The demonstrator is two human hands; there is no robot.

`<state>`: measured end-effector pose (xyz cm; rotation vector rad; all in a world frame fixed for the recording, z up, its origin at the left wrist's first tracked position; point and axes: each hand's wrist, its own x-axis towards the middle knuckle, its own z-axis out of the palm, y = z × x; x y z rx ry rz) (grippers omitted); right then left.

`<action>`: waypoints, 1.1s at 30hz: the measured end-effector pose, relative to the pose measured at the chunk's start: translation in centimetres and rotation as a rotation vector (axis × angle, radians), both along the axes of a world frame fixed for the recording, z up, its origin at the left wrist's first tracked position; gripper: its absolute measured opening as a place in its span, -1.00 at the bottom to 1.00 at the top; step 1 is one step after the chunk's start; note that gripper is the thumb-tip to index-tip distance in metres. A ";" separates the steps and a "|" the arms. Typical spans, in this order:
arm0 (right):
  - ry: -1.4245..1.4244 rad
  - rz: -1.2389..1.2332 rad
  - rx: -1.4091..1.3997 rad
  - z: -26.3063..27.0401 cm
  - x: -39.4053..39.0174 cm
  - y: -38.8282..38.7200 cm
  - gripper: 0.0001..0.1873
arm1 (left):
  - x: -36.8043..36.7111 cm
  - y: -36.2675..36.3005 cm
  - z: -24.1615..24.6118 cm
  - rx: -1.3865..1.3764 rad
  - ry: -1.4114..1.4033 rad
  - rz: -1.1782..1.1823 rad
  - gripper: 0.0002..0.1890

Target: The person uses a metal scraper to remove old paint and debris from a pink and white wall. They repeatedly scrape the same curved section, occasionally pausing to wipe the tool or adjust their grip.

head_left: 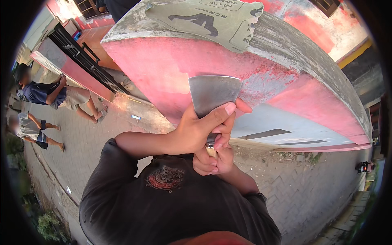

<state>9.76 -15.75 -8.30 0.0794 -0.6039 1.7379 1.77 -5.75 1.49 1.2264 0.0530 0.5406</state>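
A putty knife with a wide metal blade and a pale wooden handle is held upright before my chest. My left hand clasps the blade's lower part, its thumb across the face and fingertips showing past the right edge. Lower down, my right hand is closed round the handle. Behind the blade stands a low masonry wall, painted pink with worn grey patches. On its weathered concrete top lies a torn sheet of sandpaper, printed backing upward.
Two people, one in a dark shirt and one in a grey shirt, are on the paved lane at left. A black metal gate stands beyond the wall. Far right, a motorcycle is on the lane.
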 end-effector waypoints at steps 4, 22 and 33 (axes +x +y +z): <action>0.022 0.060 -0.001 0.4 0.0 0.0 -0.79 | -0.2 0.0 0.6 0.022 0.024 0.041 -0.65; 0.118 -0.128 -0.106 2.6 -0.4 -1.6 -0.83 | 1.2 -1.0 2.0 -0.029 -0.024 0.019 -0.68; 0.174 -0.265 -0.100 3.0 -0.7 -1.6 -0.73 | 1.8 -0.9 2.0 -0.085 0.026 -0.042 -0.67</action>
